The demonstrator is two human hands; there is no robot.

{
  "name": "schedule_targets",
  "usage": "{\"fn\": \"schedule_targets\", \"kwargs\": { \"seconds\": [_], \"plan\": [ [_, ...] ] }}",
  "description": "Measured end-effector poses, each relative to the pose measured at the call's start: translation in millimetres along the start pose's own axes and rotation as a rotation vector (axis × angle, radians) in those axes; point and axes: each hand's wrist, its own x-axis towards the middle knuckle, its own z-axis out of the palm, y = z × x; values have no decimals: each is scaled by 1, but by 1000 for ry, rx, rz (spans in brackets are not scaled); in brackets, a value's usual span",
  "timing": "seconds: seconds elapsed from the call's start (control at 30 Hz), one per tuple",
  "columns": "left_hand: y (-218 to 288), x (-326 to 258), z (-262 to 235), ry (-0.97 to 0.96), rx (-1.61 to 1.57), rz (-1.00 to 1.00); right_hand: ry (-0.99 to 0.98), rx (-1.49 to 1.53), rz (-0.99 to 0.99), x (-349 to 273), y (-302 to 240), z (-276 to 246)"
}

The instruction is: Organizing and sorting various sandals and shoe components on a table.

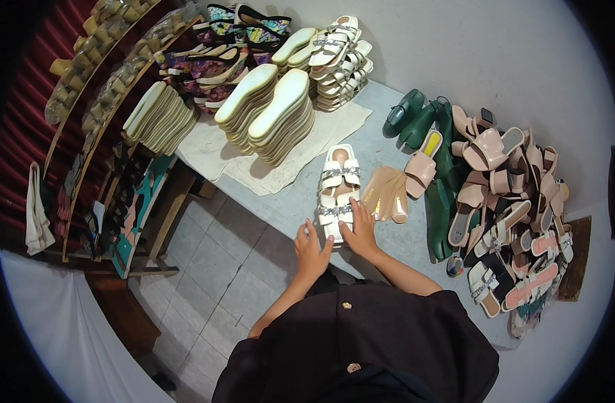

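Observation:
At the table's front edge lie white slide sandals with silver chain trim across their straps, set end to end or overlapping. My right hand rests on the near sandal, thumb and fingers spread over its right side. Beside that sandal's near left end is my left hand, its fingers apart and its thumb close to or touching the edge. Just right of the sandals, several tan insoles lie fanned out and overlapping. How many sandals lie under my right hand is partly hidden.
Stacked wedge soles and piled white sandals stand on a cloth at the back. Green shoe lasts and heaped pink sandals fill the right side. A shelf rack with heels stands left, across the tiled floor.

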Motion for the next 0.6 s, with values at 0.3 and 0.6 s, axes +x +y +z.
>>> {"fn": "schedule_targets", "kwargs": {
  "seconds": [0.3, 0.6],
  "plan": [
    [90, 57, -16, 171, -268, 495, 210, 40, 22, -14, -9, -66],
    [191, 0, 93, -284, -377, 965, 1030, -220, 516, -173, 113, -200]
  ]
}}
